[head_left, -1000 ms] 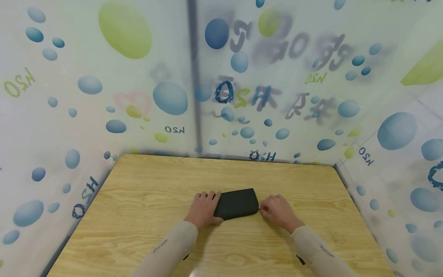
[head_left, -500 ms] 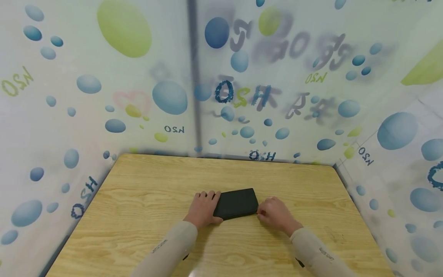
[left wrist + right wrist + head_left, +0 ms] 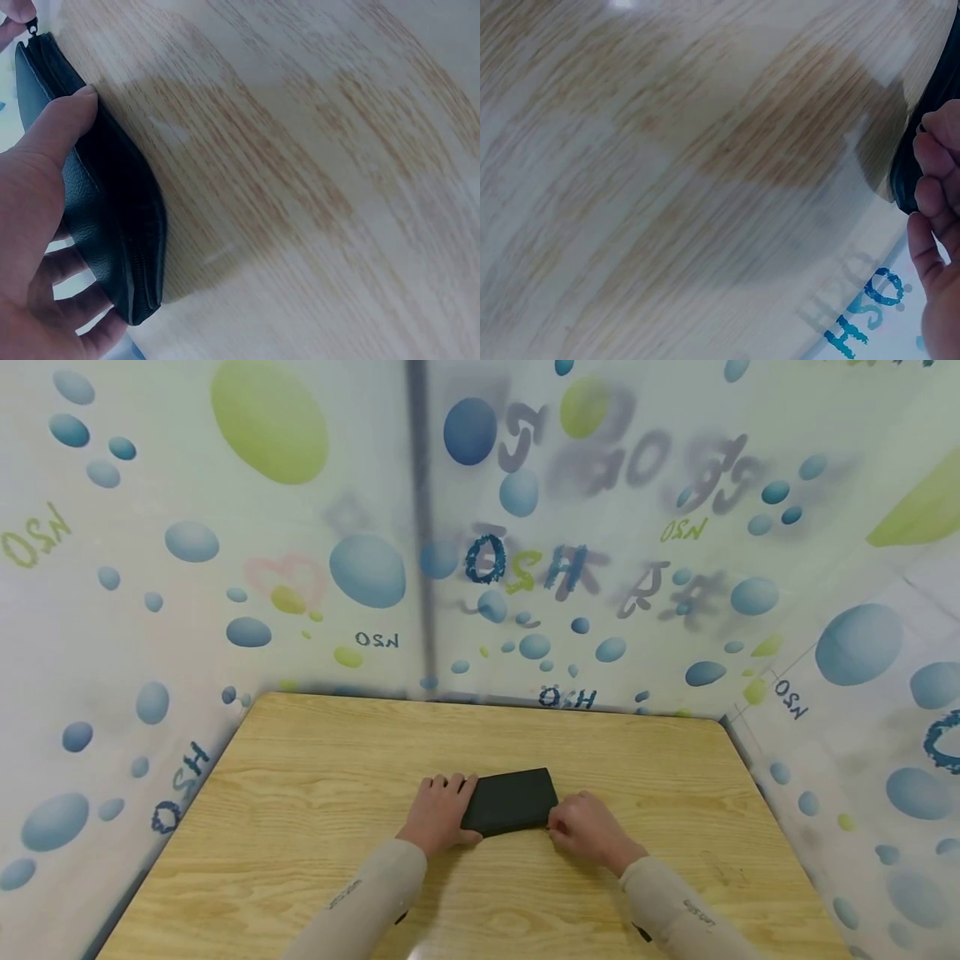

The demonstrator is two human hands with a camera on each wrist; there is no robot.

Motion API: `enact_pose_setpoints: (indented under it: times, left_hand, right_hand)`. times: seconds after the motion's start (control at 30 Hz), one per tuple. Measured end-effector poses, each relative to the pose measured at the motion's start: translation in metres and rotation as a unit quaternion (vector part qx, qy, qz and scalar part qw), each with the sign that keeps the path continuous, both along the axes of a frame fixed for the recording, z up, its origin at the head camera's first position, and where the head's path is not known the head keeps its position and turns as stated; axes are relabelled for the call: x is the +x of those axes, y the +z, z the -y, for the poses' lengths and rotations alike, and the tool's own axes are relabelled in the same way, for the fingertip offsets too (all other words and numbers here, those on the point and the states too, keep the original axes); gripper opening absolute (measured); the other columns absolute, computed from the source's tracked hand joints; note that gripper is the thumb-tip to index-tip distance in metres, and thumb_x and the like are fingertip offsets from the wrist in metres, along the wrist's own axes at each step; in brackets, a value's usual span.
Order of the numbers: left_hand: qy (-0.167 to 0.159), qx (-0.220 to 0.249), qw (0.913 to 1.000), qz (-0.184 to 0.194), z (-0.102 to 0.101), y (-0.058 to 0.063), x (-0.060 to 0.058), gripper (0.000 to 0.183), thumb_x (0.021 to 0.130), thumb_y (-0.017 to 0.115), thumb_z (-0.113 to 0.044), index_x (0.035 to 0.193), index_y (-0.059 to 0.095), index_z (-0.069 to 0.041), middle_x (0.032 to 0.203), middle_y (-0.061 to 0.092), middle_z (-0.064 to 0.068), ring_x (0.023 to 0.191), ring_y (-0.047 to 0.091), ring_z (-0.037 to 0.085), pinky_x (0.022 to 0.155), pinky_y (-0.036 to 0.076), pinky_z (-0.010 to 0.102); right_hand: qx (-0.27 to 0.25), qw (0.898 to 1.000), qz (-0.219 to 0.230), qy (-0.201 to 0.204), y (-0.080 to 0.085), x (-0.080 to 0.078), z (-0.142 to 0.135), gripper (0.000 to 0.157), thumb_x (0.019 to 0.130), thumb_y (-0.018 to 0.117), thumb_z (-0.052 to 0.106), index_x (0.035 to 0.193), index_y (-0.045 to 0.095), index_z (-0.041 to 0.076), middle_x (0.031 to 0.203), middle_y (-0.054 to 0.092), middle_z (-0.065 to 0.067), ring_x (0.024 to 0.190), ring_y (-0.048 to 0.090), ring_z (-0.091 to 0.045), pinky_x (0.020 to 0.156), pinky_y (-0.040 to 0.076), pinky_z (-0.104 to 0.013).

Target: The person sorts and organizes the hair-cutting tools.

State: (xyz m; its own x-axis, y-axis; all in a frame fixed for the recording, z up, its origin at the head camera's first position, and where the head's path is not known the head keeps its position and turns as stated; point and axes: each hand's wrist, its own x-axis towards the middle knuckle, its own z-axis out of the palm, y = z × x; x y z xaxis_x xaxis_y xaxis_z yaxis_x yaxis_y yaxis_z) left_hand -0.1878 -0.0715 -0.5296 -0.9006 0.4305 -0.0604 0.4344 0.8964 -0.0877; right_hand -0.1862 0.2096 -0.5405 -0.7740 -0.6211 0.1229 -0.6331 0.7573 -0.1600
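Note:
A black leather-look zip pouch [image 3: 512,800] lies on the wooden table, in the middle of the head view. My left hand [image 3: 441,814] grips its left end, with the thumb [image 3: 71,116] on the zipped edge and the fingers behind it in the left wrist view. At the other end, my right hand [image 3: 588,828] pinches the small dark zipper pull [image 3: 32,27]. The right wrist view catches only a dark strip of the pouch [image 3: 906,176] beside the curled right-hand fingers, and there the pull is hidden.
The pale wood-grain table [image 3: 360,752] stretches around both hands. Behind it and along both sides stand light walls [image 3: 465,493] printed with blue and green drops and lettering.
My right hand has moved a little to the left and nearer along the pouch's right end, still pinching the zipper pull. The left hand and the pouch have barely shifted.

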Motion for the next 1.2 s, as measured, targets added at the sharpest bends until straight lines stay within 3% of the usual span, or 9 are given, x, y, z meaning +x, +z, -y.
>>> enact_pose_setpoints:
  times: [0.23,0.53,0.7,0.93,1.1,1.2]
  left_hand:
    - [0.006,-0.001,1.0000,0.006,-0.002,0.003,0.001,0.098,0.075,0.062,-0.076,0.150,0.038,-0.017,0.137,0.053,0.007,0.119,0.055,0.031,0.101,0.045,0.048]
    - [0.045,0.010,0.9986,0.025,-0.012,0.001,0.003,0.100,0.075,0.063,-0.076,0.148,0.040,-0.013,0.138,0.054,0.009,0.119,0.055,0.033,0.101,0.044,0.050]
    - [0.061,-0.002,0.9981,0.003,-0.020,-0.001,0.009,0.099,0.075,0.060,-0.078,0.149,0.039,-0.016,0.133,0.056,0.009,0.113,0.057,0.033,0.098,0.046,0.049]
    - [0.109,-0.018,0.9938,-0.015,-0.038,-0.003,0.019,0.102,0.073,0.056,-0.083,0.147,0.041,-0.013,0.125,0.058,0.013,0.102,0.061,0.030,0.080,0.051,0.042]
    - [0.145,-0.021,0.9891,-0.011,-0.052,0.003,0.026,0.110,0.070,0.048,-0.090,0.142,0.046,-0.006,0.118,0.061,0.014,0.084,0.062,0.027,0.059,0.045,0.038]
    - [0.153,-0.012,0.9881,-0.011,-0.058,0.009,0.031,0.110,0.071,0.046,-0.090,0.137,0.051,-0.003,0.107,0.064,0.013,0.071,0.061,0.024,0.053,0.043,0.036]
  right_hand:
    - [0.005,0.999,0.012,-0.036,0.000,0.001,0.002,0.010,0.084,0.072,0.022,0.076,0.067,0.023,0.071,0.061,0.013,0.066,0.049,-0.002,0.070,0.045,-0.028]
    - [-0.017,0.995,-0.025,-0.099,0.001,-0.004,0.005,0.009,0.086,0.072,0.020,0.078,0.070,0.022,0.076,0.066,0.010,0.071,0.059,-0.009,0.074,0.049,-0.035]
    - [-0.029,0.991,-0.013,-0.133,0.000,-0.011,0.007,0.009,0.087,0.071,0.018,0.078,0.073,0.020,0.075,0.069,0.007,0.070,0.062,-0.011,0.077,0.051,-0.039]
    - [-0.020,0.988,-0.014,-0.156,0.004,-0.022,0.017,0.011,0.088,0.071,0.017,0.077,0.073,0.018,0.073,0.068,0.004,0.069,0.061,-0.015,0.077,0.049,-0.042]
    - [-0.012,0.984,-0.020,-0.176,0.007,-0.032,0.025,0.009,0.089,0.070,0.018,0.081,0.074,0.017,0.077,0.069,0.001,0.074,0.063,-0.019,0.078,0.049,-0.045]
    - [-0.007,0.981,-0.031,-0.193,0.005,-0.037,0.027,0.008,0.089,0.069,0.019,0.086,0.076,0.017,0.082,0.071,0.000,0.078,0.065,-0.021,0.081,0.050,-0.046]
